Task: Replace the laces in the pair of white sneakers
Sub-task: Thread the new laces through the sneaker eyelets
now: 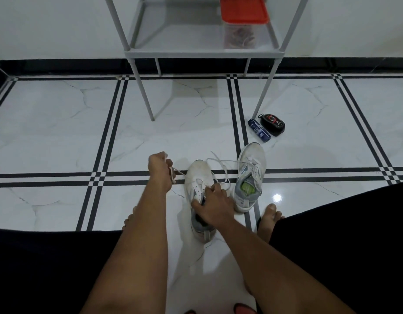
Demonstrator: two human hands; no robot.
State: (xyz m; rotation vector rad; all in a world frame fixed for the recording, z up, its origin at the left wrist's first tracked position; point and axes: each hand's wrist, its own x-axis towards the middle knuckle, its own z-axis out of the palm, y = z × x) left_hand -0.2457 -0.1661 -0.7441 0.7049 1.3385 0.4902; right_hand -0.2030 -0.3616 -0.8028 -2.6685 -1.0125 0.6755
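- Near sneaker [199,177] at floor centre, steadied by right hand [213,206] curled round its tongue.
- Lace [176,172] pinched in left hand [159,166], drawn toward ten o'clock, probably to clear eyelets.
- Second sneaker [250,177] just beside, at three o'clock, laced.

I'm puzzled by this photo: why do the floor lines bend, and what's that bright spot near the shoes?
Head view: the wide-angle lens bows the floor stripes; the spot beside the right sneaker is lamp glare on glossy tile; overall lighting is dim, soft shadows under both arms.
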